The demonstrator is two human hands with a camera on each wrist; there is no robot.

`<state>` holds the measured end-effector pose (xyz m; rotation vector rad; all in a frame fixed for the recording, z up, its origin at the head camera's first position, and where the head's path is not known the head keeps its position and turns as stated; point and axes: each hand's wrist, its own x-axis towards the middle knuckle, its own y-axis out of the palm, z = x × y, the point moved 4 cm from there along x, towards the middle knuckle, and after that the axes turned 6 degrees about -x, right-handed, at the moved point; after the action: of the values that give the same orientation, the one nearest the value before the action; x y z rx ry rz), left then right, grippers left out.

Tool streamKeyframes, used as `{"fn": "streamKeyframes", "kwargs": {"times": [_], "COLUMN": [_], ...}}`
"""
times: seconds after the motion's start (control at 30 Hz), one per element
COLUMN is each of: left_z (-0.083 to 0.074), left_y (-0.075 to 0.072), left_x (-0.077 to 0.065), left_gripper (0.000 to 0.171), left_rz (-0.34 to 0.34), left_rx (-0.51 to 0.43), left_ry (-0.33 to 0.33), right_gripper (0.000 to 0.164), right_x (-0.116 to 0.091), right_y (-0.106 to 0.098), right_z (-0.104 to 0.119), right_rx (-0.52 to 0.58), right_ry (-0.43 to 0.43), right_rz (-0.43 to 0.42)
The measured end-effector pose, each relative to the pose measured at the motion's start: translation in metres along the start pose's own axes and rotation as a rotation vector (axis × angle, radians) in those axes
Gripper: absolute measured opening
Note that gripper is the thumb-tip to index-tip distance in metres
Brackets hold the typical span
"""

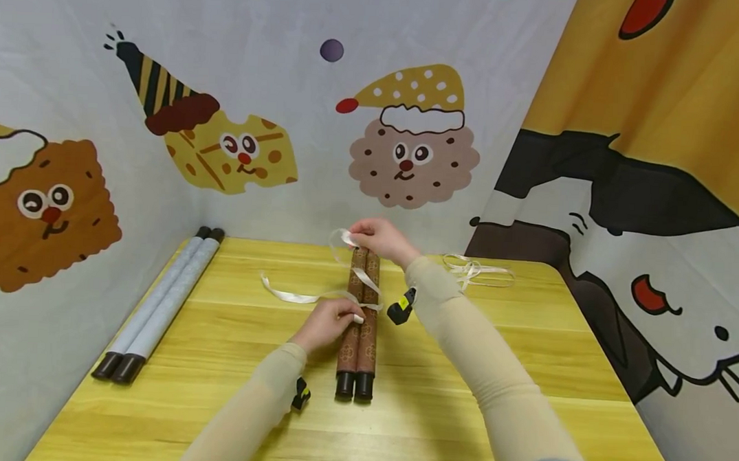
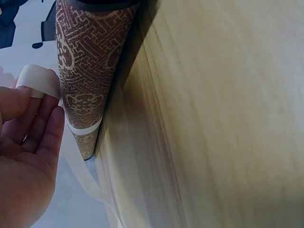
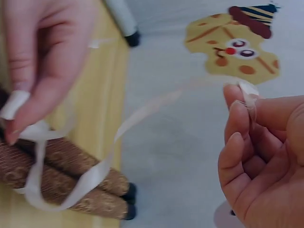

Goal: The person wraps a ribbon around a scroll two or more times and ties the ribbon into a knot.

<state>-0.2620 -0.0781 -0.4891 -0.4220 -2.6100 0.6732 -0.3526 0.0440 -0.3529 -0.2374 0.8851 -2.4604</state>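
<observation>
Head view: the brown scrolls (image 1: pixel 348 353) pointed lengthwise toward the tabletop's (image 1: pixel 229 334) back edge, left hand (image 1: pixel 325 323) nearer their middle, right hand (image 1: pixel 384 239) at their far end. Left wrist: that hand pinched ribbon (image 2: pixel 39 80); right wrist: the other pinched its end.

Left grip (image 3: pixel 64 57) is kinda blurry and chopped off up top in the right wrist cam. Left wrist cam crops the black end cap (image 2: pixel 105 4); head view loses the near edge of the tabletop (image 1: pixel 217 320).

2 beige sleeves (image 1: pixel 505 381), black cameras (image 1: pixel 398 314)
</observation>
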Motion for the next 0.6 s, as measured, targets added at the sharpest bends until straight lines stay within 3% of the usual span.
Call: {"fn": "streamKeyframes", "kwargs": {"times": [0.3,0.6], "left_z": [0.003,0.005], "left_y": [0.003,0.005], "left_x": [0.0,0.002], "left_gripper": [0.02,0.02], "left_rz": [0.004,0.007], "left_rx": [0.024,0.011], "left_ry": [0.024,0.014], "right_gripper": [0.019,0.034], "right_x": [-0.004,-0.005], "right_y": [0.029,0.037], "right_z": [-0.014,-0.016], "right_rx": [-0.133,-0.054], "right_ry": [0.016,-0.02], "right_rz": [0.083,0.109]}}
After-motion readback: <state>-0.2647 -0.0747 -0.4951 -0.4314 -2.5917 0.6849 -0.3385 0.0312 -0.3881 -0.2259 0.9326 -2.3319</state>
